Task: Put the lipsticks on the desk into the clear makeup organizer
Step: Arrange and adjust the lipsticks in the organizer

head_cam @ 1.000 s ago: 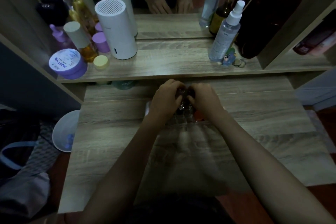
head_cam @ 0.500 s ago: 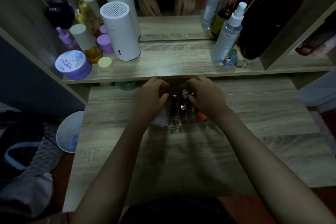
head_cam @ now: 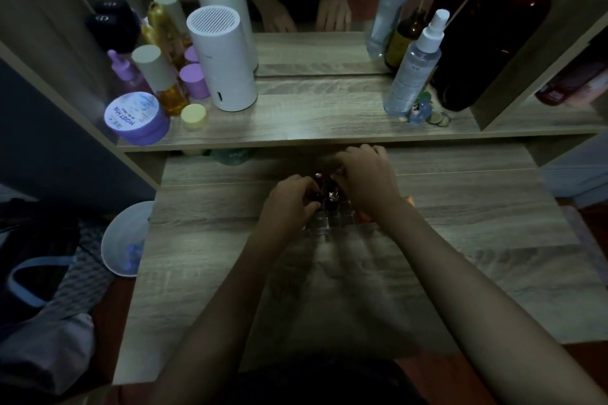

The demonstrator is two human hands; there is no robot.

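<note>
The clear makeup organizer [head_cam: 320, 227] stands on the lower desk in the middle, mostly covered by both hands. Dark lipsticks [head_cam: 330, 199] stand upright in its slots. My left hand [head_cam: 289, 202] is curled at the organizer's left side with its fingers pinched on a dark red lipstick [head_cam: 317, 179]. My right hand [head_cam: 368, 179] reaches over the back right of the organizer, fingers bent down; what they touch is hidden. An orange-red object [head_cam: 363, 216] shows under my right wrist.
A raised shelf [head_cam: 312, 118] behind holds a white cylinder device [head_cam: 222, 59], purple jar [head_cam: 136, 117], bottles, a spray bottle [head_cam: 414, 66] and a tall dark bottle [head_cam: 473, 52]. A mirror stands behind. A white bin [head_cam: 123, 240] sits on the floor left of the desk.
My hands parted half a second ago, showing the organizer. Since then my left hand has come back in onto a dark red lipstick; my right hand stays over the organizer's back right.
</note>
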